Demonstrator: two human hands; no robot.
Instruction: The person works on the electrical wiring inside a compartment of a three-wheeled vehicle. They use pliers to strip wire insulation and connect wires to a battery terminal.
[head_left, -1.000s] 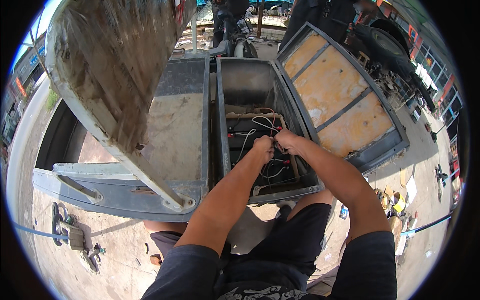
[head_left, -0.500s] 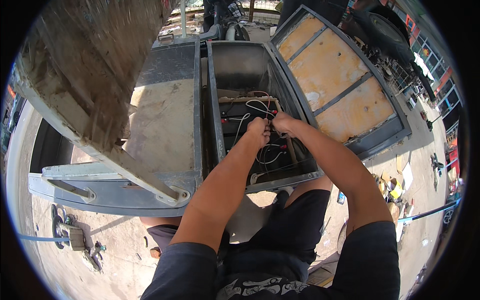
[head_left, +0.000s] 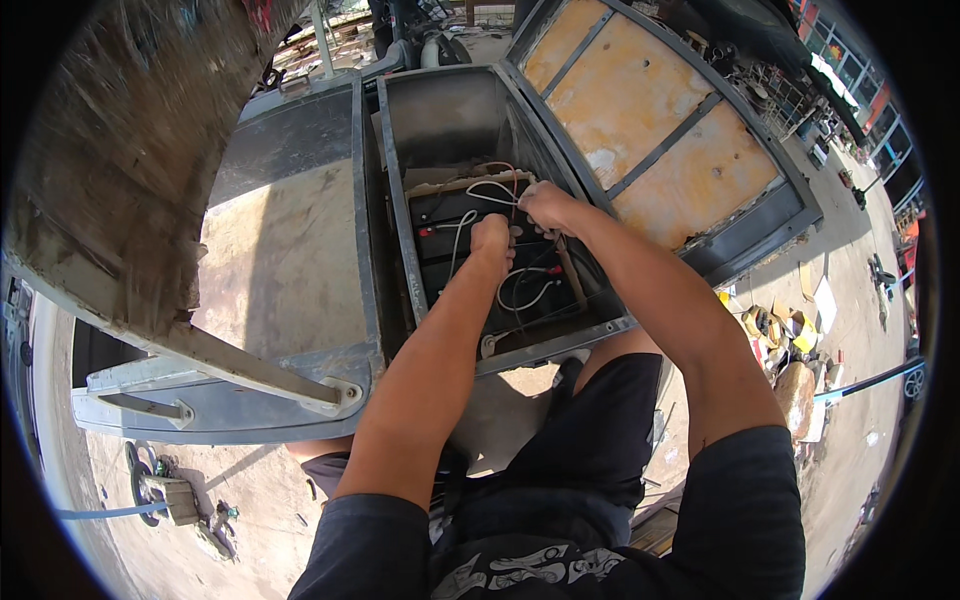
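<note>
Both my hands reach into an open grey metal compartment (head_left: 391,150) that holds several black batteries (head_left: 441,206) with cables and red terminal covers. My left hand (head_left: 493,240) is closed, knuckles up, over the middle of the batteries. A little farther and to the right, my right hand (head_left: 546,207) is closed with its fingers pinched beside a looped white cable (head_left: 478,186). What either hand grips is hidden behind the fingers. Another white cable (head_left: 459,240) lies left of my left hand, and a third white cable (head_left: 503,293) curves below the hands near a red cover.
The rusty-yellow lid (head_left: 665,120) lies swung back on the right. At left are a flat metal bed panel (head_left: 280,230) and a raised worn wooden board (head_left: 120,170) on a bent metal frame (head_left: 240,370). Scattered scraps (head_left: 800,330) lie on the ground at right.
My hands, close together before, are now farther apart, the right one farther up and away from the left. The whole view has shifted slightly.
</note>
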